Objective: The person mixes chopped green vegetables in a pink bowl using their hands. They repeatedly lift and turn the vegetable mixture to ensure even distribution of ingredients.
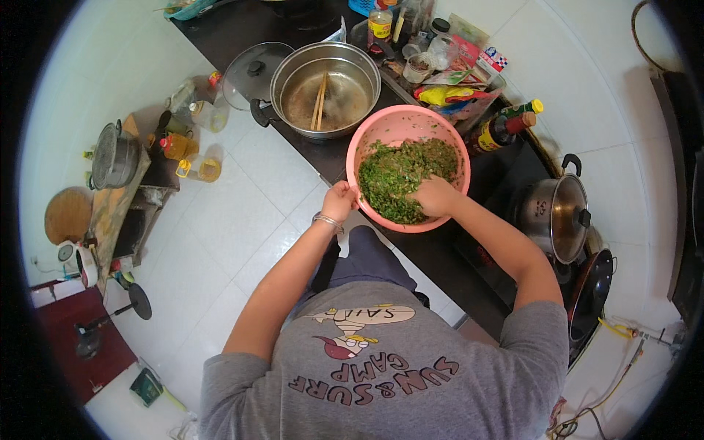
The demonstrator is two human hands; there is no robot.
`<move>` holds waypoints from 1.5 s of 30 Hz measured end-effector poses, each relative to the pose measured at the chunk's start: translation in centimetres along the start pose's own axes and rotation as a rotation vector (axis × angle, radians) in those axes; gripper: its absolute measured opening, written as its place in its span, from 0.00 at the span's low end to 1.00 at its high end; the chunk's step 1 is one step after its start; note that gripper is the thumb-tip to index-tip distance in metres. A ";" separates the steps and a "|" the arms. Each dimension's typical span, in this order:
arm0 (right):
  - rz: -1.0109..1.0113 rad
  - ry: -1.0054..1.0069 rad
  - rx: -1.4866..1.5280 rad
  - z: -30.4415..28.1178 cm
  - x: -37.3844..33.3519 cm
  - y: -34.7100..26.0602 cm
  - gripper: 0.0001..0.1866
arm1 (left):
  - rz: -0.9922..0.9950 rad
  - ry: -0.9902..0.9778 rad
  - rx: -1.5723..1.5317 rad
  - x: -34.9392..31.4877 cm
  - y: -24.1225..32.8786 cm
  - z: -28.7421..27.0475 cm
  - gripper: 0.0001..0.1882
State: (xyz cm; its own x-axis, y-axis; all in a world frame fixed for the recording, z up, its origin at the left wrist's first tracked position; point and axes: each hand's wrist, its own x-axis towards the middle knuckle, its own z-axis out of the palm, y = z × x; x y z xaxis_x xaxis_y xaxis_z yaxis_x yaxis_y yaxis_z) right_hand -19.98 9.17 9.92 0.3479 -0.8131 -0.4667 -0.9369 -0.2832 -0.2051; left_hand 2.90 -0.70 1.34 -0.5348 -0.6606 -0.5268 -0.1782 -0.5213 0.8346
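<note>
A pink plastic basin (355, 150) stands at the counter's near edge, holding a mound of chopped greens (392, 172) mixed with a browner mince-like part toward the far right. My left hand (341, 201) is closed on the basin's rim at its near left, thumb and fingers pinching it; a bangle circles that wrist. Inside the basin, at the near right, my right hand (434, 196) is sunk into the chopped greens with its fingers curled. The fingertips are hidden in the mix.
Left of the basin stands a steel pot (352, 95) with chopsticks (320, 101) in it, beside a glass lid (257, 70). Sauce bottles (495, 133) and packets border the basin's right. A lidded pot (554, 213) sits farther right. Oil jugs (199, 169) stand on the floor.
</note>
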 end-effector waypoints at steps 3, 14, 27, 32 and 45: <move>0.067 -0.045 0.099 -2.1 -0.7 -0.1 0.24 | -0.011 -0.010 -0.017 0.0 0.0 -0.1 0.07; -0.056 -0.013 -0.063 1.7 2.1 -2.8 0.25 | 0.014 -0.006 -0.027 -0.4 0.4 0.0 0.07; -0.174 0.326 -0.131 -0.3 -2.0 -0.6 0.19 | 0.067 -0.025 -0.026 0.1 0.3 0.6 0.07; -0.176 0.044 -0.272 2.3 2.1 -1.3 0.17 | 0.019 -0.028 -0.026 -0.1 0.6 0.5 0.06; 0.232 -0.089 0.002 -4.6 6.5 -0.4 0.21 | 0.038 -0.048 0.008 -0.1 0.5 0.0 0.07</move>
State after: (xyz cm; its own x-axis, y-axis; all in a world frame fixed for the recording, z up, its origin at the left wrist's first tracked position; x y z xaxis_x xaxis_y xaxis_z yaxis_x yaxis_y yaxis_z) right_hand -17.51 1.68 10.92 0.1251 -0.8080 -0.5758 -0.9920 -0.0929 -0.0852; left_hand 2.84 -0.91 1.83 -0.5800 -0.6531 -0.4869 -0.1636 -0.4921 0.8550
